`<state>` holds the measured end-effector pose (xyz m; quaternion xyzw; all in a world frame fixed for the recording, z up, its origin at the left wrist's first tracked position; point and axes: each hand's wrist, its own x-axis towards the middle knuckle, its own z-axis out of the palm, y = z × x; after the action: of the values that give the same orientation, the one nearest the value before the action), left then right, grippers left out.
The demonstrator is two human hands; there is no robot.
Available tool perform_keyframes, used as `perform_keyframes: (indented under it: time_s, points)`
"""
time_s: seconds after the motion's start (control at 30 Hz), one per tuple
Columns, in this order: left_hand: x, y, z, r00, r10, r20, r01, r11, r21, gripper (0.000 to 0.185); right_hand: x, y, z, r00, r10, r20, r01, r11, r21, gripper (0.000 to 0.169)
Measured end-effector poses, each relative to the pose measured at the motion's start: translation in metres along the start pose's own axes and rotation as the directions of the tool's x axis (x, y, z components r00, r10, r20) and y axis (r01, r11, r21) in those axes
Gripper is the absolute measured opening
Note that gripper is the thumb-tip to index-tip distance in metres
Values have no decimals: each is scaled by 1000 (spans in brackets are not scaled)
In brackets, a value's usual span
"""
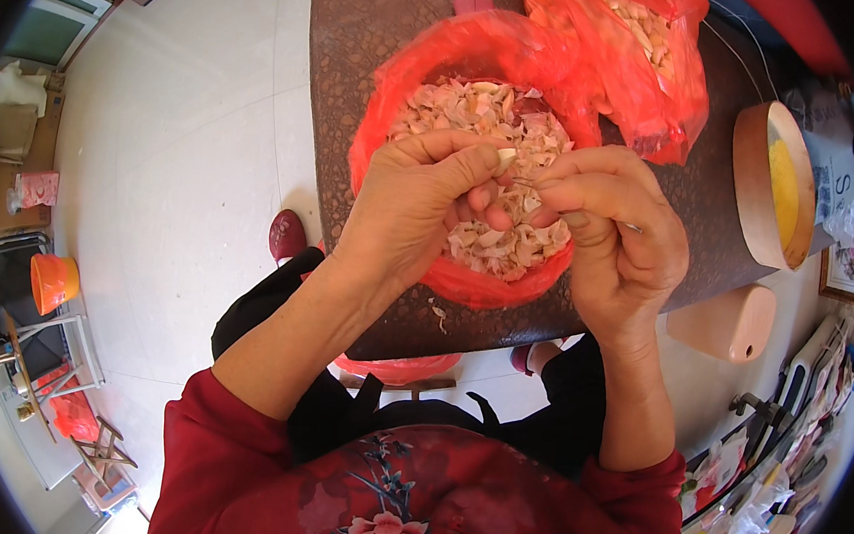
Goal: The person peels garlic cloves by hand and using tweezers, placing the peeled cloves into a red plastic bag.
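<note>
My left hand [425,199] pinches a pale peeled garlic clove [507,157] between thumb and forefinger. Close by on the right, my right hand [618,229] has its fingertips together on a thin dark sliver [524,182]. Whether that is a small blade or a strip of skin, I cannot tell. A tiny shiny spot also shows between the right hand's fingers. Both hands are over a container lined with a red plastic bag [463,289], which holds a heap of dry garlic skins [477,113]. The container under the bag is mostly hidden.
The brown patterned table [360,58] also carries a second red bag [657,112] with garlic cloves [641,28]. A round wooden-sided container [749,183] with yellow contents stands right. Scraps of skin [438,317] lie at the near edge. A beige stool [731,321] stands beyond the table.
</note>
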<state>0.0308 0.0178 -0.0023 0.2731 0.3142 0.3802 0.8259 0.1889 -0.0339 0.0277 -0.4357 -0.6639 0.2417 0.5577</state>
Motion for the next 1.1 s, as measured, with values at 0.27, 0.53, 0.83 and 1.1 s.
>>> perform_keyframes:
  time_s: [0.27, 0.53, 0.83, 1.1]
  points:
    - [2, 0, -1, 998, -54, 12, 55, 988, -142, 14, -1, 3, -1, 998, 56, 0, -56, 996, 74, 12]
    - [5, -2, -7, 994, -100, 52, 110, 961, -252, 14, -7, 5, 6, 996, 89, 29, -93, 975, 201, 14]
    - [5, 1, -7, 992, -120, 49, 129, 942, -309, 11, -7, 3, 4, 990, 128, 65, -140, 955, 261, 12]
    - [2, 3, -1, 987, -105, 119, 138, 937, -320, 12, 6, 8, -15, 996, 54, -68, -31, 950, 310, 13]
